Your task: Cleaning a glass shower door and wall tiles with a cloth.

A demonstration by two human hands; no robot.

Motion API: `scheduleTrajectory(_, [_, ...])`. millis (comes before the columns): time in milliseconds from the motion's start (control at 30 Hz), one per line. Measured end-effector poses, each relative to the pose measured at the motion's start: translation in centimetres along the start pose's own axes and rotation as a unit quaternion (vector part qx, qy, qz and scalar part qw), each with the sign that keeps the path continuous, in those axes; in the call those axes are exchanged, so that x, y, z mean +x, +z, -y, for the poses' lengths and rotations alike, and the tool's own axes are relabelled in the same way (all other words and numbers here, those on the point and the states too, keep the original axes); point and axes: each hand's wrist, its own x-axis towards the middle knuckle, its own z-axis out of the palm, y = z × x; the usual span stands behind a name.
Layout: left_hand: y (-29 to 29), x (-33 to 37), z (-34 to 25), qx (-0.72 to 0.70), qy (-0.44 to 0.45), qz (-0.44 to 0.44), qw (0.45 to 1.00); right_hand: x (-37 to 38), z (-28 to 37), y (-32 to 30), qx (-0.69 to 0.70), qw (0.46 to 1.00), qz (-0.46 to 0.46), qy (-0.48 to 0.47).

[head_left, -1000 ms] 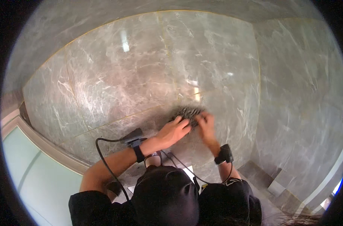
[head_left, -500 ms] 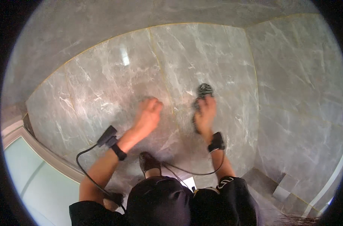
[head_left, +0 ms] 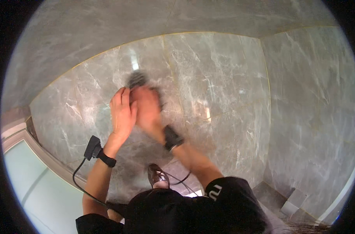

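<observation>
Both hands are raised together against a grey marble wall [head_left: 224, 89] in the upper middle of the frame. The right hand [head_left: 148, 107] is blurred with motion and appears to be wrapped around a dark, bristly scrubbing pad or brush [head_left: 137, 79], whose top shows just above the fingers — I cannot make out more of its shape. So that grip reads as closed on the brush, pressing it to the stone. The left hand [head_left: 122, 111] lies just beside it, fingers straight and flat, touching the side of the right hand; it is open and holds nothing that I can see.

Each wrist carries a dark band; the left wristband [head_left: 107, 159] has a small black device [head_left: 93, 147] on it with a cable [head_left: 78, 181] looping down toward the lower left. A brown shoe [head_left: 157, 175] shows below the arms, near the lower middle, and a pale frosted glass panel [head_left: 33, 195] fills the lower left corner.

As for progress — the marble panels look evenly glossy, with thin gold joints [head_left: 265, 70] between them, and no foam, streaks or dirt stand out anywhere. Which panels are already scrubbed and which remain cannot be judged from the surface; the work in hand sits on the upper-left panel, and the large panels to the right show no sign either way.
</observation>
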Motion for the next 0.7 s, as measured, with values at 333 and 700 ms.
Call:
scheduleTrajectory(333, [-1.2,0.8,6.2,0.125,-0.031,0.034,0.991,0.6,-15.8,-12.3,-0.198,0.979,0.047,-0.005])
scheduleTrajectory(700, [-1.0,0.3,7.5,0.117,-0.053,0.104,0.986,15.4,-32.6,-18.2,-0.351,0.882,-0.17,0.264])
